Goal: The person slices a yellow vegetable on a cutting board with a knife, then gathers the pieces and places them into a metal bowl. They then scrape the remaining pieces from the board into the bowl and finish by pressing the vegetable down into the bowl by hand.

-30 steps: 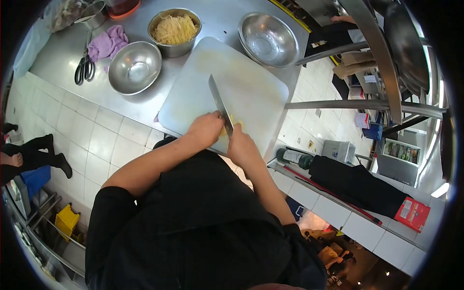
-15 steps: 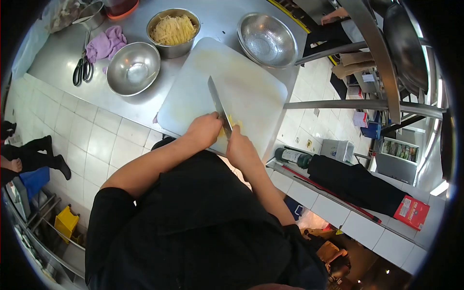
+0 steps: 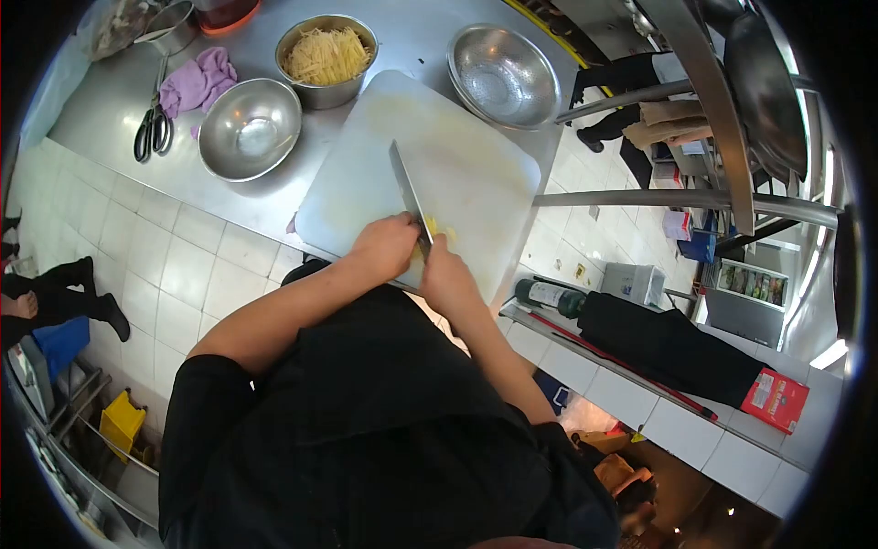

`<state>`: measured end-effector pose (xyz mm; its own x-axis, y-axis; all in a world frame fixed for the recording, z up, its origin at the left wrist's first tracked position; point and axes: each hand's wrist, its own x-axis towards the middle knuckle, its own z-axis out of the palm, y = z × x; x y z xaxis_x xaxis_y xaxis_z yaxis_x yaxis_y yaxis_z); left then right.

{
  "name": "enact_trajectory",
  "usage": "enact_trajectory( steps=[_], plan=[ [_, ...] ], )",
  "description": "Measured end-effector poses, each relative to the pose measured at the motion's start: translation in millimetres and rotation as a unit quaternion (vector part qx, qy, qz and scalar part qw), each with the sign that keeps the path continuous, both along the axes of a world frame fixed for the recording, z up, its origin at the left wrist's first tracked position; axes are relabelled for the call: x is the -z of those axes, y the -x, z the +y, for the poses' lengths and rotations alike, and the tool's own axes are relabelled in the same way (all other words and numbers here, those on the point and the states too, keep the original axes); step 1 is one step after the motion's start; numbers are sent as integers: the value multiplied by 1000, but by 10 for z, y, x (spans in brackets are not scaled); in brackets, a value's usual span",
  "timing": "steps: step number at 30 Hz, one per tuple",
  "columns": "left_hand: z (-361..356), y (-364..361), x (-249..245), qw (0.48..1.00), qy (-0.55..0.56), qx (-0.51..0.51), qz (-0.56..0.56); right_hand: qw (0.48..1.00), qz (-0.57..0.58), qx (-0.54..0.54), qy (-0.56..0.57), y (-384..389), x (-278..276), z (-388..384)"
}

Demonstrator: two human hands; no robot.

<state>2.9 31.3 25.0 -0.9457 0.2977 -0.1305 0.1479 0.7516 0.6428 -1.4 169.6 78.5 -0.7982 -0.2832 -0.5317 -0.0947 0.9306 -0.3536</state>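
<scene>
My right hand [image 3: 448,274] is closed round the handle of a kitchen knife [image 3: 406,183], whose blade points away over the white cutting board [image 3: 366,137]. Close against the blade's left side, my left hand [image 3: 386,245] has its fingers curled down on the board. What lies under those fingers is mostly hidden; a bit of yellow food shows between the hands. Small yellow cut pieces [image 3: 439,225] lie just right of the blade. Beyond the board stands a metal bowl [image 3: 364,80] of pale yellow shreds [image 3: 326,55].
A steel bowl [image 3: 212,137] sits left of the board, and a perforated colander [image 3: 476,55] at its far right. Scissors [image 3: 151,135] and a purple cloth [image 3: 197,80] lie farther left. Metal rails [image 3: 631,199] run at right. Other people's legs [image 3: 69,284] show at left and upper right.
My hands and the knife have barely shifted on the board. At upper right, another person's legs have moved, with a shoe now showing. The whole view has slid slightly.
</scene>
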Motion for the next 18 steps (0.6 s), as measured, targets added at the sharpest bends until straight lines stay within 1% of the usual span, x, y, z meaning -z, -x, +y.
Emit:
enact_trajectory(
  steps=[2,4,8,10,11,13,14,15,17,18],
  plan=[
    [16,6,53,1000,-13,-8,18,1000,23,1,14,38,87,39],
    [2,-15,37,1000,-6,-9,21,1000,-15,-4,-7,58,-215,-31],
    [13,-7,56,999,-25,1,44,1000,-3,1,-15,10,-56,17],
    [-28,0,-107,1000,-6,14,-22,1000,9,-3,2,61,-9,18],
    [-23,-40,-74,999,-5,18,-26,1000,5,1,2,-1,-32,24],
    [2,-1,-14,1000,-7,4,-19,1000,-9,8,-12,-12,-128,27],
    [11,-13,15,1000,-9,5,-20,1000,0,4,-19,-25,-14,9],
    [2,-16,14,1000,-9,6,-11,1000,0,4,-20,7,-13,10],
    [-17,-57,42,1000,-7,3,-7,1000,-6,10,5,45,-18,6],
    [-23,-76,59,1000,-10,-2,26,1000,-24,12,3,32,-176,-9]
  ],
)
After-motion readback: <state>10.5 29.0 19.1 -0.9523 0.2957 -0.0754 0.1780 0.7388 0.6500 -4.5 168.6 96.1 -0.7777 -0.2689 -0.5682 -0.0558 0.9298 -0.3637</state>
